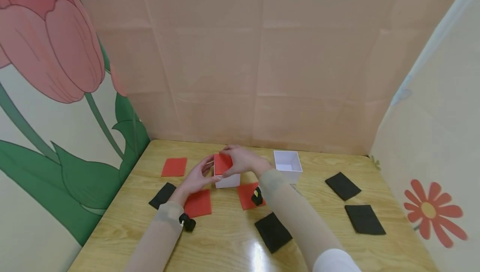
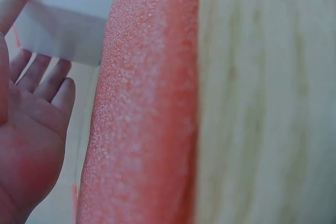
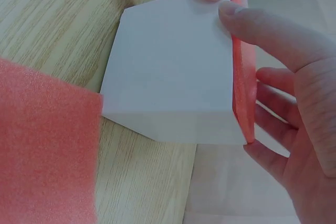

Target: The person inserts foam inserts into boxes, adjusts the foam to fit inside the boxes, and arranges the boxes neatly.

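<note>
Near the back middle of the table stands a white box (image 1: 227,181), with a red foam sheet (image 1: 222,163) lying over its top. My left hand (image 1: 198,178) grips the box from the left, and its thumb presses on the front wall near the rim. My right hand (image 1: 243,159) reaches over from the right and holds the sheet at the rim. In the right wrist view, the right thumb meets the box wall's edge, while the fingers lie along the outer face of the red sheet (image 3: 244,90). Part of the left hand is hidden behind the box there.
A second white box (image 1: 288,164), open at the top, stands to the right. Other red sheets (image 1: 174,167) lie left of and in front of the gripped box. Several black sheets (image 1: 343,186) are spread on both sides of the wooden table (image 1: 225,238). A curtain (image 1: 262,63) hangs behind.
</note>
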Available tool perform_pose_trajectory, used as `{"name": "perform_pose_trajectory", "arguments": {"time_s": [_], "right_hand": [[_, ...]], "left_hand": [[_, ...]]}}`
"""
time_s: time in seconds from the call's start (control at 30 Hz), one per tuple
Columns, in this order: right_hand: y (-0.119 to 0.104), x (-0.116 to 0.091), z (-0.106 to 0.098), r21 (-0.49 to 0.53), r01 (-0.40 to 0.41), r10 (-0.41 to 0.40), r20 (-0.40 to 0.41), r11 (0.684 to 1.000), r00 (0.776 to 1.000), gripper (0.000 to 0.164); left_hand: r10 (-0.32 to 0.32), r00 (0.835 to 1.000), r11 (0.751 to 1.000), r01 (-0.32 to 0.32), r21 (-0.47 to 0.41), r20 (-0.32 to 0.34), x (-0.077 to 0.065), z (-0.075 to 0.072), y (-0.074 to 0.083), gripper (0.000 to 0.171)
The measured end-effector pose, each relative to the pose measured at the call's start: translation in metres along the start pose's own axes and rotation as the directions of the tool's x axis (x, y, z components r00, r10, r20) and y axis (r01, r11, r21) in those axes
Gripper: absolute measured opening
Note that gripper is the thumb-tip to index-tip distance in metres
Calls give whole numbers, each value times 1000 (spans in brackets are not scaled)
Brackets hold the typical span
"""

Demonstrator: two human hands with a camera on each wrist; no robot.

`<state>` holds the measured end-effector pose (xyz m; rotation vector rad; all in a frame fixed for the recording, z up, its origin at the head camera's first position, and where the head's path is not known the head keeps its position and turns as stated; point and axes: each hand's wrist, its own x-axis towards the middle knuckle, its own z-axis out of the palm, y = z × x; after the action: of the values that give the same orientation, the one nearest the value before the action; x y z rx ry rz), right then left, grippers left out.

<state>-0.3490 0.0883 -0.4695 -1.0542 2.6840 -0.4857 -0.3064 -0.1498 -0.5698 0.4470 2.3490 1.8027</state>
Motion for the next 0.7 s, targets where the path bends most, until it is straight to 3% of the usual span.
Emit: {"name": "perform_pose_trajectory", "arguments": {"time_s": [0.7], "right_hand": [[-5, 2, -2, 52, -60, 58, 41, 997, 997, 87]], "left_hand": [[-1, 1000, 1000, 1, 8, 0, -2, -1, 1, 100]]}}
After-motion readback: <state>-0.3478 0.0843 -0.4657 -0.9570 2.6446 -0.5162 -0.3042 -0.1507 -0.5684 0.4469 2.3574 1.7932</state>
